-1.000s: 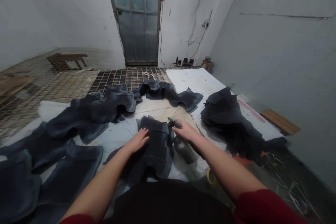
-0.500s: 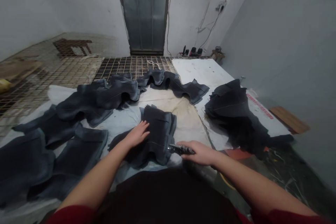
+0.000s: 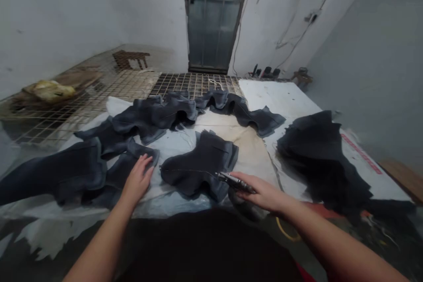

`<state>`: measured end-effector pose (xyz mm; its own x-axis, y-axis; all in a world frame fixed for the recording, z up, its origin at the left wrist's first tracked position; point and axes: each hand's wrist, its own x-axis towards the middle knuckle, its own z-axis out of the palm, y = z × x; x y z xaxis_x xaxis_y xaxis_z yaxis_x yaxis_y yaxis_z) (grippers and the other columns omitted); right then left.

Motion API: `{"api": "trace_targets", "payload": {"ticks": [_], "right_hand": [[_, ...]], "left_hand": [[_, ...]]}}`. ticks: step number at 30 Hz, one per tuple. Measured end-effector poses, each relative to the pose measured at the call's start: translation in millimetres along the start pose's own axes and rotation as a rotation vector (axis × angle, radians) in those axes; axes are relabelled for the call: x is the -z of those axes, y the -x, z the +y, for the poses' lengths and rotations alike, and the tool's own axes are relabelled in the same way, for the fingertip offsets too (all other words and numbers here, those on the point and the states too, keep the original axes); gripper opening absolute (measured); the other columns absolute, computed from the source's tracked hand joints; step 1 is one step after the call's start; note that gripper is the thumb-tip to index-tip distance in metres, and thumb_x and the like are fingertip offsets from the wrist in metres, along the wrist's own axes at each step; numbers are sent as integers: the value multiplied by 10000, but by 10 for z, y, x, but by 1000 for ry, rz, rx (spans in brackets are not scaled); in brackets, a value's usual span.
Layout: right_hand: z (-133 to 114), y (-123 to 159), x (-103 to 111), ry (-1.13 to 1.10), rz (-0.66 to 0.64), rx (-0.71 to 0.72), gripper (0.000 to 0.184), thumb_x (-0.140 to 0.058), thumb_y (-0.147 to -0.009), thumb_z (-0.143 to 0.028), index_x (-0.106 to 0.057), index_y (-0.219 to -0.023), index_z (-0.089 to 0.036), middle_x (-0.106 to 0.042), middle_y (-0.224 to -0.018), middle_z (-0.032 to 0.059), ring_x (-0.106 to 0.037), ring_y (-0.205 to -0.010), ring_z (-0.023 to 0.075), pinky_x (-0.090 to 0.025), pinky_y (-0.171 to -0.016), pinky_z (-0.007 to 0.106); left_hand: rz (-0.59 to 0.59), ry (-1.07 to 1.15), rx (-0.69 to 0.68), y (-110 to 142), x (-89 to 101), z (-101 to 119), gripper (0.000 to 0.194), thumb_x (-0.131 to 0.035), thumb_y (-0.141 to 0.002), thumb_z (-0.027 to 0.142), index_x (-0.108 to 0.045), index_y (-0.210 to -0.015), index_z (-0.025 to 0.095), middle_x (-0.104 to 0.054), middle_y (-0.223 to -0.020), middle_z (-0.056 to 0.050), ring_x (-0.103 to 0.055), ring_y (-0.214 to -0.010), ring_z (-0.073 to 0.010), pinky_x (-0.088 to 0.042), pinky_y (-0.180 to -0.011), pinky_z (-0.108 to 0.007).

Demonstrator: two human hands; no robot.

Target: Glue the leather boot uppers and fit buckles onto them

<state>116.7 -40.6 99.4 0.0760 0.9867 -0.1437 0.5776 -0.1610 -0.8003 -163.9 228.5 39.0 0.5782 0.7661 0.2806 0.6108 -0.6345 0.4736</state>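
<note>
My right hand (image 3: 264,193) is closed round a small metal tool (image 3: 233,180) whose tip points left at the near edge of a dark denim piece (image 3: 201,165) lying on the pale sheet (image 3: 244,152) in front of me. My left hand (image 3: 138,180) is open, fingers stretched flat, resting on the edge of another denim piece (image 3: 122,172) to the left. The two hands are apart, with the middle denim piece between them.
Several more denim pieces (image 3: 158,114) lie in an arc across the sheet. A taller dark stack (image 3: 320,154) sits at the right. A wire mesh platform (image 3: 86,97) spreads behind and left, with a yellowish bundle (image 3: 51,90). A glazed door (image 3: 214,13) stands at the back.
My left hand left the middle denim piece and moved left onto the neighbouring piece. My right hand came down from the piece's far right corner to its near edge, tool still held. The view swung left.
</note>
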Motion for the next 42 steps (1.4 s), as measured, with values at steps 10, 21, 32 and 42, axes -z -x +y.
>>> {"api": "trace_targets", "payload": {"ticks": [10,21,32,42], "right_hand": [[-484,-677,-256,265,-329,124,423,-550,-723,-245,-549,-1146,-221,-673,-936,49,-614,-826,221,-426,-716,280],[-771,-980,-353,207,-248,217,379,-510,-748,-255,-560,-1122,-215,-658,-841,30,-602,-751,195,-432,-702,274],[-576,-1054,-137,125,-14,35,369,-501,-738,-242,-575,-1098,-210,-658,-839,30,-595,-773,198,-438,-717,299],[-14,-1071,225,28,178,-91,309,-500,-716,-253,-589,-1007,-200,-633,-718,3,-570,-644,172,-460,-620,295]], "left_hand": [[264,40,358,969,215,-498,416,-358,-770,468,-549,-1007,184,-546,-1167,-134,-504,-1111,-270,-412,-952,-444],[161,57,325,1032,-111,-314,352,-398,-773,383,-564,-1019,194,-556,-1196,-108,-496,-1143,-242,-395,-983,-417],[-27,18,227,840,-329,-130,353,-426,-793,330,-576,-1065,165,-536,-1238,-121,-492,-1159,-236,-411,-979,-384],[-209,-5,-273,334,-534,531,379,-512,-799,305,-527,-1153,172,-489,-1291,-136,-404,-1232,-270,-365,-1003,-468]]}}
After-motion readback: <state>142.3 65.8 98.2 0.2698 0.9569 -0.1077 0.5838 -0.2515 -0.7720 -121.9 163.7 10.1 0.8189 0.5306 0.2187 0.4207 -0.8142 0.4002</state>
